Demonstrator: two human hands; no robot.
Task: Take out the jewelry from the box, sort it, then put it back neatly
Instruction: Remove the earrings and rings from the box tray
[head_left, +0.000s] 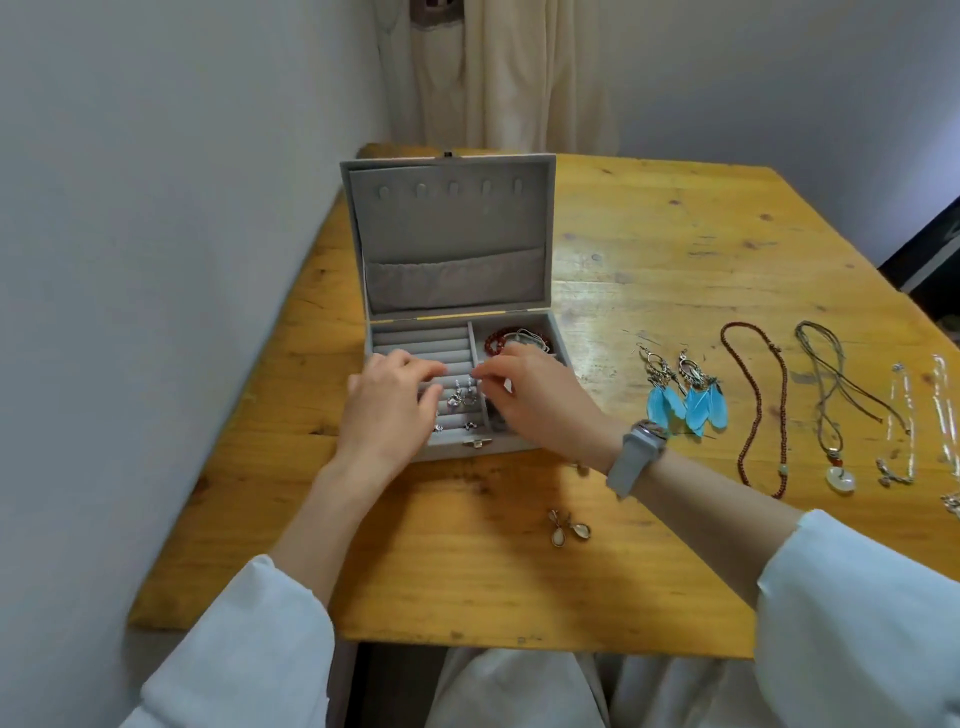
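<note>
The grey jewelry box (447, 312) stands open near the counter (519, 582) left edge. Over its ring rows, left hand (387, 410) lies relaxed; right hand (535, 400) pinches something tiny, unidentifiable. Right of it lie feather earrings (685, 400).

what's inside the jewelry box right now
Inside the grey jewelry box: small rings in the ring rolls, a red bead bracelet at back right. Both hands cover the front right compartment.

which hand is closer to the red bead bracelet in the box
Right. The right hand reaches over the divider just in front of the red bead bracelet in the back right compartment; the left hand sits over the ring rolls, further left.
</note>
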